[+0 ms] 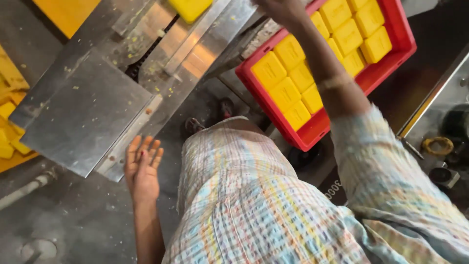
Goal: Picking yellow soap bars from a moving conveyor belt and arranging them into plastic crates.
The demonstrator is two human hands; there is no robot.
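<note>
The left hand (142, 168) is held empty with its fingers (146, 149) spread, palm up, just beside the near edge of the steel machine surface (88, 112), which is flecked with yellow crumbs. The right hand (281, 9) is raised to the top edge of the view, just beside the far corner of the red crate (312, 134) packed with yellow soap bars (286, 93); whether its fingers are spread or closed cannot be told, since they are cut off. One more yellow bar (190, 8) is seen on the metal chute (195, 44) beyond the steel machine surface, left of the red crate.
</note>
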